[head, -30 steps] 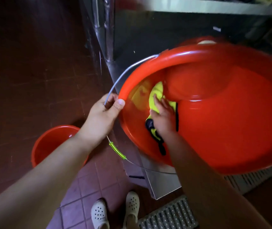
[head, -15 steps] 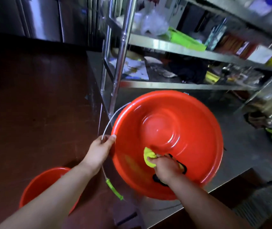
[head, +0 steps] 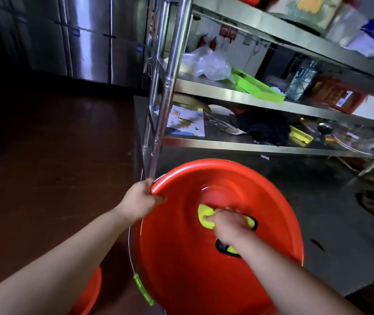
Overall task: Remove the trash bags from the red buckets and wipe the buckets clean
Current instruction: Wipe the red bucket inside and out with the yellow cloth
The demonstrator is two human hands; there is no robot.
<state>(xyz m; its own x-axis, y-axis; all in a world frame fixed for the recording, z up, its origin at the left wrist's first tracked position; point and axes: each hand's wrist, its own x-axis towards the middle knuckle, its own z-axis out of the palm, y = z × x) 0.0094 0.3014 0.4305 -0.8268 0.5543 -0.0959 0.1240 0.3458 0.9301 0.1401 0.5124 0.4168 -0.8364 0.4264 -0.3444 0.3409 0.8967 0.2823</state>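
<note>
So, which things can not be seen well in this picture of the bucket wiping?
- Head view: the second red bucket is cut off by the bottom edge and hidden behind the left forearm.
- The yellow cloth is mostly covered by the right hand.
- The held red bucket shows only its inside; its near rim leaves the frame.
- Shelf items are too blurred to name.

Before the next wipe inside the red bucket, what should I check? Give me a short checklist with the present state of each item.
1. Left hand grips the rim of the big red plastic bucket: ok.
2. Right hand holds the yellow cloth with black edging against the bucket's inside: ok.
3. No trash bag in this bucket: ok.
4. Inside wiped fully clean: cannot tell.
5. Second red bucket on the floor wiped: cannot tell.
</note>
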